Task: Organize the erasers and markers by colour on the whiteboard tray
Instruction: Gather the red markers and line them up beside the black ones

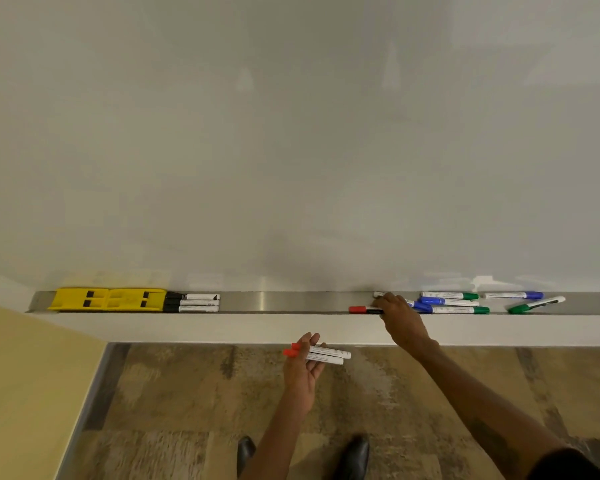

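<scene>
Yellow erasers (108,299) sit at the far left of the metal tray (284,302), with three black markers (192,302) stacked just beside them; that end looks sorted already. The left hand (303,363) hangs below the tray, loosely cupped around two red markers (317,354), likely gathering the reds before setting them down as a group. The right hand (397,315) reaches into the tray with fingers curled over a third red marker (364,309); I cannot tell whether it is gripped yet. Blue and green markers (451,302) lie mixed to the right, still unsorted. A bare stretch mid-tray leaves room for the reds.
</scene>
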`<action>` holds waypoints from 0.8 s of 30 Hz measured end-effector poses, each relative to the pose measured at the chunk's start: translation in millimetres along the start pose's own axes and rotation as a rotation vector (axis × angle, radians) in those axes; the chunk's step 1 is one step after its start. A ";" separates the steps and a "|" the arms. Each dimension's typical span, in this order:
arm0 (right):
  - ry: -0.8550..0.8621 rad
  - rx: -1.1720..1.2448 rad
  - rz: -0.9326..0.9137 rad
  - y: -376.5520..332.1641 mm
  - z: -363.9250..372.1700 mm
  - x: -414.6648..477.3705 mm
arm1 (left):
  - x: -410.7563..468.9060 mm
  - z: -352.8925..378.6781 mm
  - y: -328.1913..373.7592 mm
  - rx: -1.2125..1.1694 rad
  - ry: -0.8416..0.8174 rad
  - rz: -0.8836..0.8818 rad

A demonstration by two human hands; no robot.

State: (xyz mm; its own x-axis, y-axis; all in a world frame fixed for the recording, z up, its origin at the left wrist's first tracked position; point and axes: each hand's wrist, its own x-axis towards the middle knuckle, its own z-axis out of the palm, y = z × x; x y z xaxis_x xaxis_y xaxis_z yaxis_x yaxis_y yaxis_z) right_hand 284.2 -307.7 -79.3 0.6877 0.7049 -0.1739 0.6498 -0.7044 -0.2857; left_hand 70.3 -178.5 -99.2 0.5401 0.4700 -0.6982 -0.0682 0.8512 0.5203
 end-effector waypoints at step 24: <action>-0.137 0.721 0.031 -135.3 20.7 -10.8 | 2.7 -12.5 66.2 -0.231 0.065 0.070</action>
State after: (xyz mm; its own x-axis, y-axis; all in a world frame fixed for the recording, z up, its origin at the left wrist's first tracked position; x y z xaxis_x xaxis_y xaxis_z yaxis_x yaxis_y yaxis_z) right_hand 182.1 -218.3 -58.3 0.6248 0.7230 -0.2949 0.2235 -0.5275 -0.8196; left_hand 56.7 -118.0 -72.8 0.4725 0.5373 -0.6986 -0.2977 0.8434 0.4472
